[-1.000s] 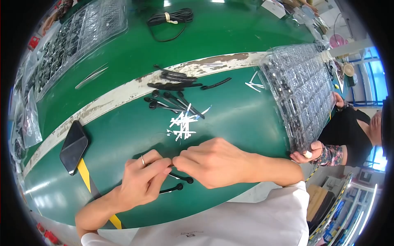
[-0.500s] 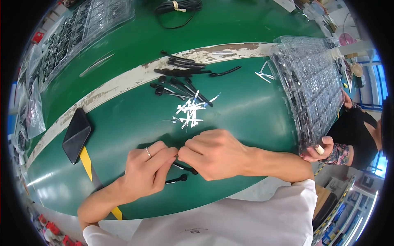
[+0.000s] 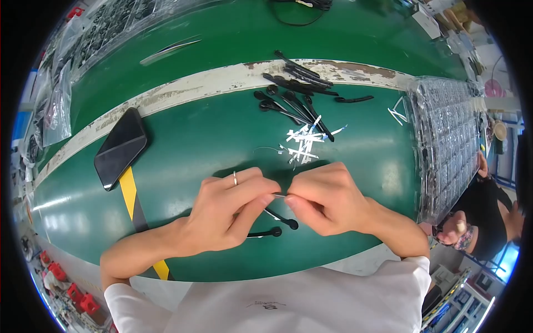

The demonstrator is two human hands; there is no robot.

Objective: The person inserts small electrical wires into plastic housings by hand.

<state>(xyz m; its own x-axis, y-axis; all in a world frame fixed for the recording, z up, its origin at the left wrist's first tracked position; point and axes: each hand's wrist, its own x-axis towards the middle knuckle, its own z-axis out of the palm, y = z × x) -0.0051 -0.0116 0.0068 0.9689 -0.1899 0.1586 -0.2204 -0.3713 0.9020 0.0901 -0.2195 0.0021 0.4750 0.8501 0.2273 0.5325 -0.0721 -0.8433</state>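
Observation:
My left hand (image 3: 229, 206), with a ring on one finger, is closed in a pinch over the green table. Facing it, my right hand (image 3: 328, 200) pinches too. A short thin strip (image 3: 280, 195) spans the small gap between the fingertips, held from both ends; most of it is hidden. Just below lie two slim black parts with round heads, one round-headed part (image 3: 290, 223) partly under my left fingers and another round-headed part (image 3: 275, 231) nearer me. Beyond my hands is a loose heap of white paper-like strips (image 3: 304, 145).
More black round-headed parts (image 3: 294, 105) lie behind the white strips. A dark phone-like slab (image 3: 122, 147) rests at left. Stacked clear trays (image 3: 447, 144) stand at right, beside a co-worker's hand (image 3: 456, 225). Filled trays (image 3: 119, 36) and a cable coil (image 3: 302, 4) are farther back.
My fingertips have drawn slightly apart, and the thin strip now shows between them. The view has swung, so the table's things sit farther right in the picture.

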